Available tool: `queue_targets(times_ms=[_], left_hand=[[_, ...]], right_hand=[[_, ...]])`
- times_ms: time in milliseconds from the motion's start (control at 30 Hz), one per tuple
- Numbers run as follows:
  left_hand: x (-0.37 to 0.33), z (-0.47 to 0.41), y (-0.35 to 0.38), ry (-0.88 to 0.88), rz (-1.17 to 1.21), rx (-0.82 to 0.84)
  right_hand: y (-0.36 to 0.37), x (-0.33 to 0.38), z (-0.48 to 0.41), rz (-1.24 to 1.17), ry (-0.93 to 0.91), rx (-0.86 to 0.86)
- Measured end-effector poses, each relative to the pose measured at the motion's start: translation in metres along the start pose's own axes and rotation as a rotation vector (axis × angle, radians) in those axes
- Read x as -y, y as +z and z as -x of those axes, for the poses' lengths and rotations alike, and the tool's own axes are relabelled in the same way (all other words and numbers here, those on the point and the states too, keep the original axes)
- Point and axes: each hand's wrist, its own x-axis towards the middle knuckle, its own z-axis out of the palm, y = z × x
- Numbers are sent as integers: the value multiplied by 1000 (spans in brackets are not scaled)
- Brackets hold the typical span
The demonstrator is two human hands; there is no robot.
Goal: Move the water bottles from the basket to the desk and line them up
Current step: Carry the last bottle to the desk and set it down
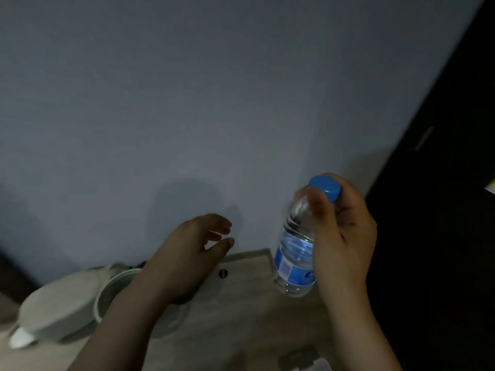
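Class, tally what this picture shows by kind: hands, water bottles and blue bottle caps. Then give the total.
Hands: 2 (left hand, right hand)
Water bottles: 1 (water bottle, held in the right hand)
Blue caps: 1 (blue cap)
Total: 4

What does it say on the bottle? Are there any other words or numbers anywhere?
The label on the water bottle in the right hand: white print on blue, too blurred to read.
The blue cap: no writing shows.
Nothing else here has readable words or numbers.
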Motion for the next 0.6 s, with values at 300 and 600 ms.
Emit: queue_targets(times_ms=[300, 600], left_hand=[[87, 128, -152, -236, -247, -305], [162, 294, -263, -538, -310, -519]], right_hand=[[171, 56, 80, -132, -84, 401], [319, 128, 203, -323, -103, 667]])
